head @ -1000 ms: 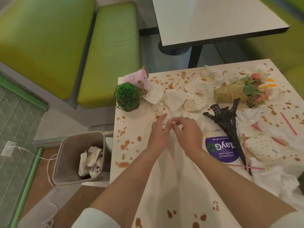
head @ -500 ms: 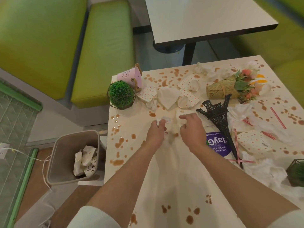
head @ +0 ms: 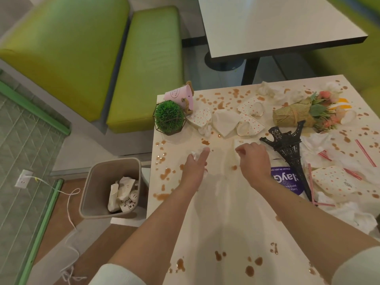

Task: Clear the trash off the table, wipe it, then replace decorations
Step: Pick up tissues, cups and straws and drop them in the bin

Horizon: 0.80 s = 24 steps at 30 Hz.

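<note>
Head view: hands (head: 195,163) farther apart than before, each gripping tissue (head: 197,154).

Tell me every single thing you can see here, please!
Table: one, cream, brown spills, near.
Second table: one, white, far.
Benches: green, left.
Bin: one, grey, holding paper, floor left.
Grass ball: one, green, wire frame, left corner.
Bucket: one, pink, tipped, behind ball.
Dotted paper cups: several, crushed, scattered.
Tissues: several, white, scattered.
Bouquet: one, lying, far right.
Eiffel Tower model: one, black, lying.
Straws: several, red-striped, right.
Left hand: pinches tissue.
Right hand: pinches tissue.
</note>
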Available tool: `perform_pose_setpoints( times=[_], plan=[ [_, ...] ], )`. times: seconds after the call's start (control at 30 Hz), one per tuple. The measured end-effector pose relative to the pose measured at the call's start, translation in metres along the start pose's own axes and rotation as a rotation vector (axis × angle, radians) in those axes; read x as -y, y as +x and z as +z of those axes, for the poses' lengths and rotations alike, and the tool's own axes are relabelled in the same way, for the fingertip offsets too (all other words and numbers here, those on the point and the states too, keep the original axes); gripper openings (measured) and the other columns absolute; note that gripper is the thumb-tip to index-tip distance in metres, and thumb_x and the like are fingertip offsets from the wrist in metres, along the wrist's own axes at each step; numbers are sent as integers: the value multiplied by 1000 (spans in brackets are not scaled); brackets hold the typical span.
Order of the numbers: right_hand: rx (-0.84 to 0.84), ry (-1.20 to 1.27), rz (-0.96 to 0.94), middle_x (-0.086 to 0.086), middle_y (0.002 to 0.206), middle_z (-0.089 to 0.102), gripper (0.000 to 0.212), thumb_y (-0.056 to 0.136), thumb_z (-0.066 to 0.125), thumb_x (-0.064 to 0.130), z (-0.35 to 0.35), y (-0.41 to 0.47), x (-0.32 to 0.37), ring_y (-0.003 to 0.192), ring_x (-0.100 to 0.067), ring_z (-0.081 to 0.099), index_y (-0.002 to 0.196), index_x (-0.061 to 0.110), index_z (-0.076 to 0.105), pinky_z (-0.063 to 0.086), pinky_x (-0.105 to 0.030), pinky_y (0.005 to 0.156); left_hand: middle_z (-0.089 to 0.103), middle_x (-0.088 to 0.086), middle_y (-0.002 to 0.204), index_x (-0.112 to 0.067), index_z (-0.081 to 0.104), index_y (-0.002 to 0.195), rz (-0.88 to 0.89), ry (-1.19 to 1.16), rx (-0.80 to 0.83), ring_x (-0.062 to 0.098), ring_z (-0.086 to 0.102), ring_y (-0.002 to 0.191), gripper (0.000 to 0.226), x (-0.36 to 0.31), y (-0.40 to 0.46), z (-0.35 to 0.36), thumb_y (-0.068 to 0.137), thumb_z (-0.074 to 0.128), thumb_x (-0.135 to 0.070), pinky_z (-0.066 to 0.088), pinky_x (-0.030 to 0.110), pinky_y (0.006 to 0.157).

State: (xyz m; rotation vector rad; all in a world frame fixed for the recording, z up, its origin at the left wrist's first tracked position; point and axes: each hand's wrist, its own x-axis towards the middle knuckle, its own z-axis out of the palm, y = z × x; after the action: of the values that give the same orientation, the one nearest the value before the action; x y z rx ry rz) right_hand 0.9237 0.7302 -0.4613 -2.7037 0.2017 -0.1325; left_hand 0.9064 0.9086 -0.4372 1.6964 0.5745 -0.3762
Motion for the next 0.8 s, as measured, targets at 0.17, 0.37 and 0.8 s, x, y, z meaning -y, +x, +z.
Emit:
perform_pose_setpoints(
  times=[0.17, 0.37, 0.8],
  plan=[
    [32, 488, 38, 5, 95, 63, 20, 94, 53, 8, -3, -20, 61, 96, -13, 49, 103, 20, 66, 34, -19, 76, 65, 3, 95, -20, 53, 105, 1, 14, -93, 23, 66, 89, 24, 6, -10, -35, 88, 60, -36, 50, 35, 76],
    [193, 790, 75, 6, 83, 62, 16, 92, 60, 10, 10, -58, 143, 67, 1, 54, 100, 22, 66, 40, -11, 59, 56, 9, 121, -16, 54, 118, -61, 237, -252, 32, 49, 113, 46, 17, -20, -95, 90, 40, -49, 40, 45, 101],
    [395, 739, -32, 8, 91, 64, 20, 92, 59, 9, 76, -113, 271, 77, -3, 57, 106, 21, 67, 43, -8, 67, 54, 8, 116, -16, 44, 110, 23, 170, -485, 23, 57, 91, 40, 81, -19, -256, 84, 72, -27, 48, 36, 79]
  ],
)
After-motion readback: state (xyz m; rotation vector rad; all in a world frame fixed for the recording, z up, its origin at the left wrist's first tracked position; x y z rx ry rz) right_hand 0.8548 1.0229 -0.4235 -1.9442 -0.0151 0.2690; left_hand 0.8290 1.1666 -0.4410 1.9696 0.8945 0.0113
